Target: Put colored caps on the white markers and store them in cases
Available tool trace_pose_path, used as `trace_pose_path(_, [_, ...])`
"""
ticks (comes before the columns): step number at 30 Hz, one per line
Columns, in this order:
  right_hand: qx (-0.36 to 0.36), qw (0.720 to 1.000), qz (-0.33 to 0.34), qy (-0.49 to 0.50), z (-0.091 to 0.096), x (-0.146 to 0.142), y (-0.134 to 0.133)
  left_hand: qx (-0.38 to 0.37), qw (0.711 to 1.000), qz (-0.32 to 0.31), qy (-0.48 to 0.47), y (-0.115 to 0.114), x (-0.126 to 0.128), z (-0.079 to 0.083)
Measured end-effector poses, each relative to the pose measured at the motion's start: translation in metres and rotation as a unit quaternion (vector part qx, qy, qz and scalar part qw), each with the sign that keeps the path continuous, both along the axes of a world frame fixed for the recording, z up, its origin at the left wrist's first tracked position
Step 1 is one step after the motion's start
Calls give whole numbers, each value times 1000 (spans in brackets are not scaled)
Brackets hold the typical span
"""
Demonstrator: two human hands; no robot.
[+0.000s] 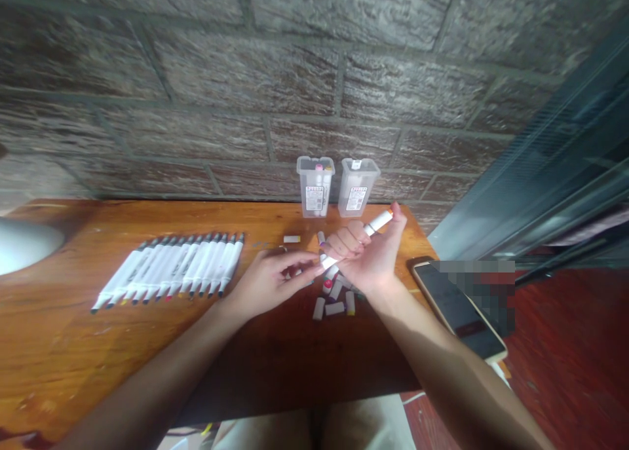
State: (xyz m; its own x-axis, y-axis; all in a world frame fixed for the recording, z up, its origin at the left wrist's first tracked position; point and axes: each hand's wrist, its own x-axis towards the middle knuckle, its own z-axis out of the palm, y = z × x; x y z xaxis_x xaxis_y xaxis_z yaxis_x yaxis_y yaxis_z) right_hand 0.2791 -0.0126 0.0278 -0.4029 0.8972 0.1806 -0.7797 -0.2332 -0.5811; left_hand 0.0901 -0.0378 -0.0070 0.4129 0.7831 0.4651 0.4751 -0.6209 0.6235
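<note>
A white marker [381,221] with an orange tip end slants across the palm of my right hand [366,253]. The fingers of that hand curl around its middle, and the thumb stretches up along its far end. My left hand [275,276] pinches the lower left end of the same marker between thumb and fingers. Loose marker caps [335,308], white with coloured ends, lie scattered beneath and in front of my right hand. A single cap [291,239] rests apart, behind my left hand. Some caps are partly hidden by my hands.
Several uncapped white markers [171,266] lie side by side on the wooden table [73,240] at left. Against the brick wall stand a clear case [316,185] with a few markers and another clear case [358,185]. A phone [462,312] sits at the right edge.
</note>
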Motion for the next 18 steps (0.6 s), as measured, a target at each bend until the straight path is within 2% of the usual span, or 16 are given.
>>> trace_pose_path(5, [-3, 1000, -10, 17, -5, -7, -1, 18, 999, -4, 36, -1, 2, 0])
trace_pose_path(11, [-24, 999, -35, -11, -3, -6, 2, 7, 1000, 15, 26, 0, 0, 0])
trace_pose_path(14, [-35, 994, -91, -50, -1, 0, 8, -4, 999, 42, 2, 2, -3, 1])
trace_pose_path(18, [-48, 968, -218, -113, -3, 10, 21, -18, 989, 126, -80, 5, -7, 5])
